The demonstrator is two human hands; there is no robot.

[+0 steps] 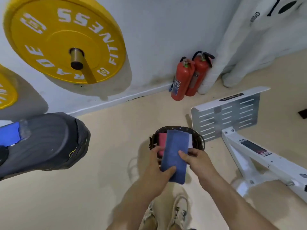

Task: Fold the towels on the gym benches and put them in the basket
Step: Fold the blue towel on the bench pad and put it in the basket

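A folded blue towel (175, 153) hangs above a dark wicker basket (199, 138) that stands on the floor. My left hand (159, 165) grips the towel's near left edge with the thumb on top. My right hand (194, 157) pinches its right edge. Inside the basket lie a folded pink towel (162, 140) on the left and a white one (190, 141) on the right, both partly hidden by the blue towel. Another blue towel (9, 134) lies on the dark padded bench (48, 141) at the left.
A white machine frame (259, 156) with a slotted footplate (227, 115) stands right of the basket. Two red fire extinguishers (187, 77) lean in the wall corner. A yellow weight plate (63, 39) on a peg juts out at upper left. My shoes (179, 213) stand on the beige floor.
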